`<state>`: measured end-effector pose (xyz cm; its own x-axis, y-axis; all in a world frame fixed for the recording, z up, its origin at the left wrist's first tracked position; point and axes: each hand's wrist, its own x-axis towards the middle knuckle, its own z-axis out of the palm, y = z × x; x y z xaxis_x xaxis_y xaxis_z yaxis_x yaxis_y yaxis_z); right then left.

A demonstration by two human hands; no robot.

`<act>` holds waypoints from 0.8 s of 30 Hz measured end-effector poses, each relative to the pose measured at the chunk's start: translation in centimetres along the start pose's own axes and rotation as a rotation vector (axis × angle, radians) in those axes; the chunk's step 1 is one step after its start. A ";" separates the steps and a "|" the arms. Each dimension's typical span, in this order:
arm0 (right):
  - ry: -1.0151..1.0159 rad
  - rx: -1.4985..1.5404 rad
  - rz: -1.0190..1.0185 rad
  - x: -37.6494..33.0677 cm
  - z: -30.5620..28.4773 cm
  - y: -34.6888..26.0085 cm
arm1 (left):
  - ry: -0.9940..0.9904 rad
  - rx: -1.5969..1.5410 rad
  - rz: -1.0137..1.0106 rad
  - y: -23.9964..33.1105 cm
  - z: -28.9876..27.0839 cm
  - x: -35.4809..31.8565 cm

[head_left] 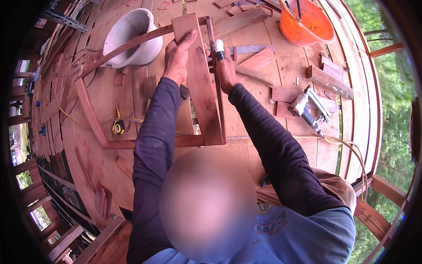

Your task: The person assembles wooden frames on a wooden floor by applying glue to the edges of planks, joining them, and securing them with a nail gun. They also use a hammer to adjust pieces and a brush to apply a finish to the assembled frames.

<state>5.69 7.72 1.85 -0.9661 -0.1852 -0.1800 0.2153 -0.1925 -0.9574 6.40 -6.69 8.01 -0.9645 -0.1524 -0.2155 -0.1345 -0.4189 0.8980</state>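
A flat reddish wooden board (203, 88) stands along the right side of a wooden frame (132, 42) made of narrow strips. My left hand (178, 57) is closed on the board's left edge near its far end, thumb on its face. At the frame's right-hand strip, my right hand (225, 72) is closed round the wood, its fingers partly hidden behind it. White wrapping (218, 45) and a black band cover a digit of that hand. Board and strip come close together at the near corner.
A grey bucket (154, 48) stands behind the frame, and an orange bucket (307, 24) at the far right. A nail gun (307, 108) with a hose lies on offcuts to the right. A tape measure (118, 126) lies inside the frame; a metal square (250, 49) lies beyond my right hand.
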 end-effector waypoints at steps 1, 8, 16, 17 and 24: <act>0.014 -0.009 0.000 0.3 0.0 0.0 | -0.002 -0.003 -0.001 0.2 0.0 0.2; 0.031 0.011 -0.035 0.6 0.4 0.5 | -0.025 -0.034 -0.018 -1.0 -0.6 1.4; 0.002 -0.005 -0.051 0.7 0.2 0.8 | 0.026 0.013 -0.022 -2.2 -1.6 3.2; 0.008 0.005 -0.059 0.9 0.2 1.0 | 0.030 0.035 -0.007 -2.3 -1.5 3.3; 0.031 0.032 -0.043 0.7 0.2 1.1 | 0.011 0.074 -0.075 -2.0 -1.4 3.2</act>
<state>5.30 7.20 0.76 -0.9784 -0.1464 -0.1460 0.1773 -0.2305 -0.9568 3.90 -7.54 4.96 -0.9487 -0.1334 -0.2868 -0.2227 -0.3621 0.9052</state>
